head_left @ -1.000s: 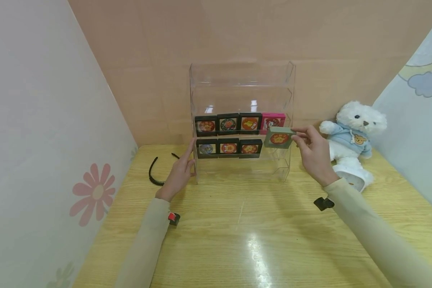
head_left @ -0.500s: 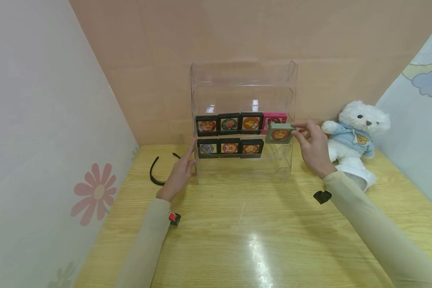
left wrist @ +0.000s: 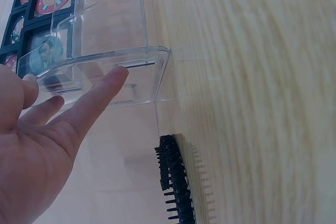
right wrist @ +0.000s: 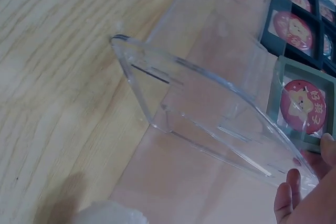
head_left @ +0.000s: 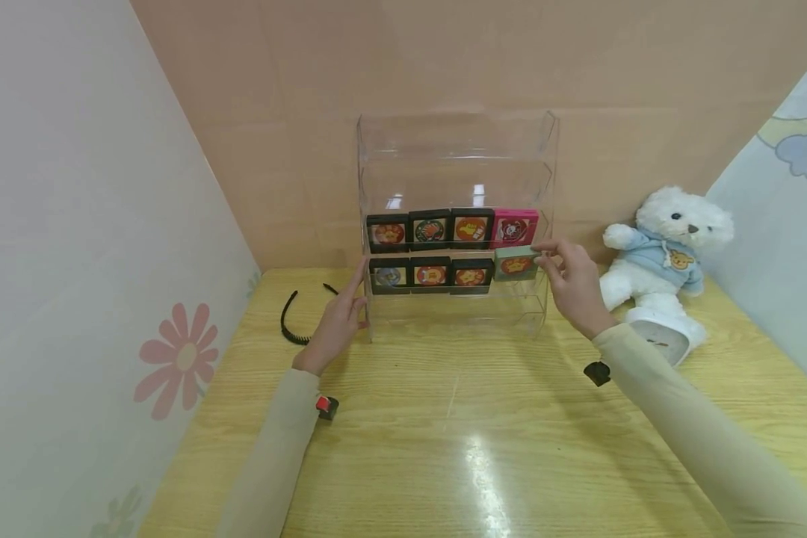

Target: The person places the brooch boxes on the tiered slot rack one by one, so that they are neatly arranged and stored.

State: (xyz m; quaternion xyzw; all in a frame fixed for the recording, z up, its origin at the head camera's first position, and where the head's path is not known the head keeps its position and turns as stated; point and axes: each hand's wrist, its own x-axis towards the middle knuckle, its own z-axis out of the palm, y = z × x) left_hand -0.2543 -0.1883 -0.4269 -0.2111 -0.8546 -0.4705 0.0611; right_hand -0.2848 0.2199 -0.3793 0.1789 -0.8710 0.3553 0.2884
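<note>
A clear acrylic tiered rack point(head_left: 453, 153) stands upright on the table against the back wall. My right hand point(head_left: 576, 288) pinches the right edge of a grey-green display frame point(head_left: 516, 264), which has a red round badge with a star figure inside. The frame sits at the right end of the lower row, beside a black frame point(head_left: 472, 276) with a similar badge. In the right wrist view, the green frame point(right wrist: 303, 106) is partly behind the rack's clear lip. My left hand point(head_left: 335, 325) rests with extended fingers point(left wrist: 100, 98) against the rack's left side panel.
Several black frames point(head_left: 430, 229) and a pink one point(head_left: 515, 228) fill the row above. A black toothed headband point(head_left: 294, 338) lies left of the rack. On the right sits a white teddy bear point(head_left: 675, 224) in a blue hoodie.
My right hand has brought the green frame inward and down, from in front of the pink frame into line with the lower row. The left hand has stayed at the rack's side.
</note>
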